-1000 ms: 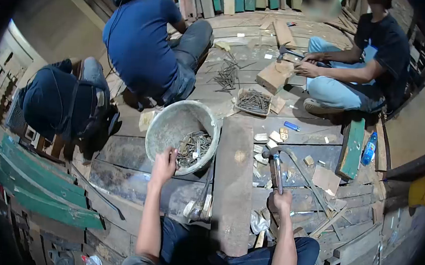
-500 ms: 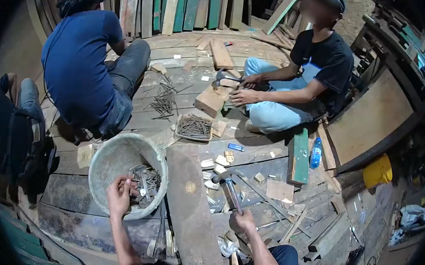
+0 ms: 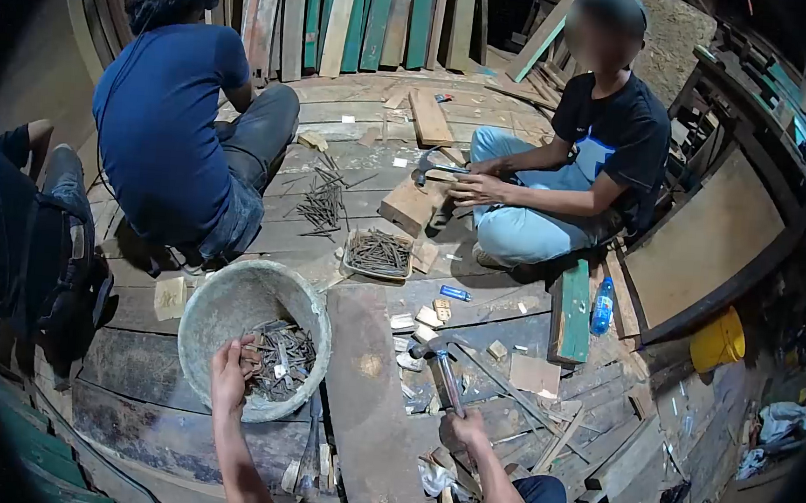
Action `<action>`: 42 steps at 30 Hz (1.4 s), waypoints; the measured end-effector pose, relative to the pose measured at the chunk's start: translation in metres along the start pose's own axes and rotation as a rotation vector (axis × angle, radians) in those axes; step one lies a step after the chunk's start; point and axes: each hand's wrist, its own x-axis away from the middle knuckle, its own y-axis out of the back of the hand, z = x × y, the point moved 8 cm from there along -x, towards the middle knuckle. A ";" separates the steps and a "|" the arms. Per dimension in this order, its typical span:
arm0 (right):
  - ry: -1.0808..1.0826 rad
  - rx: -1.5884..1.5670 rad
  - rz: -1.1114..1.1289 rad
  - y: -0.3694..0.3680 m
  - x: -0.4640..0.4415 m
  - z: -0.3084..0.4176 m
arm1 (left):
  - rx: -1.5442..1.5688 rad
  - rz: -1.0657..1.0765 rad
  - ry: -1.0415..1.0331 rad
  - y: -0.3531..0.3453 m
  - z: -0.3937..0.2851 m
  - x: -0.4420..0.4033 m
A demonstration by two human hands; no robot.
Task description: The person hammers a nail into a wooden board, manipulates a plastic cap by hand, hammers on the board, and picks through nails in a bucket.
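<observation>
My left hand point(image 3: 229, 378) reaches over the near rim of a pale, grimy bucket point(image 3: 200, 317), its fingers apart beside a pile of dark, rusty nails point(image 3: 288, 354). Nothing shows clearly between those fingers. Around the handle of a claw hammer point(image 3: 450, 384) my right hand point(image 3: 467, 429) is closed, with the metal head pointing away from me. A long wooden plank point(image 3: 363, 417) lies between the bucket and the hammer. Wood scraps point(image 3: 428, 317) and a long thin bar point(image 3: 514, 395) lie close to the hammer head.
Across from me a seated person point(image 3: 607, 144) holds another hammer point(image 3: 437, 168) near a wood block point(image 3: 408, 205). Another person point(image 3: 168, 132) sits at the left. Ahead are a tray of nails point(image 3: 378, 253), loose nails point(image 3: 322, 204), a blue bottle point(image 3: 603, 306) and a yellow bucket point(image 3: 718, 341).
The whole view has shifted slightly. My left hand's fingers have moved a little within the bucket, and my right hand still holds the hammer. The person opposite has shifted their hammer and hand.
</observation>
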 end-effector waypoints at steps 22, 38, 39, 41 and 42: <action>-0.096 0.021 0.061 0.005 0.011 0.008 | 0.133 -0.047 0.019 0.007 0.000 0.002; -0.175 -0.269 0.125 0.011 0.041 0.038 | 0.109 -0.027 -0.040 0.008 0.002 -0.003; -0.174 -0.268 0.126 0.015 0.047 0.046 | 0.088 -0.021 -0.061 0.006 -0.003 -0.002; -0.169 -0.269 0.126 0.019 0.052 0.052 | 0.104 -0.033 -0.019 0.002 -0.008 0.005; -0.136 -0.284 0.147 -0.004 0.016 0.007 | 0.100 -0.046 -0.027 0.003 -0.008 0.004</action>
